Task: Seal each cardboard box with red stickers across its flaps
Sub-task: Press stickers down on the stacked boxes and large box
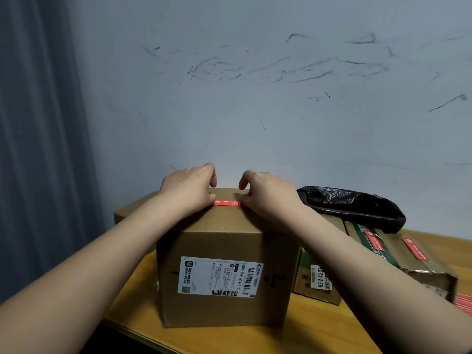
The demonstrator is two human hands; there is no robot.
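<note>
in the middle of the frame a tall cardboard box (224,264) stands on a wooden table (319,325), with a white shipping label (221,276) on the side that faces the camera. on top of this box, across the closed flaps, lies a red sticker (228,202). both hands are on the top of the box. the left hand (190,189) rests on the left end of the sticker, its fingers bent down over the top; the right hand (268,194) rests on the right end, its fingers also curled, the thumb touching the sticker. it is not clear if they pinch the sticker or only press it down.

to the right, lower in the frame, a second box (408,254) with green print lies on the table and carries two red stickers (415,249) on its top. a black plastic bag (352,206) lies behind it, against the wall (255,98). at the right edge more red stickers (464,302) are seen. a grey curtain (38,123) hangs at the left of the frame
</note>
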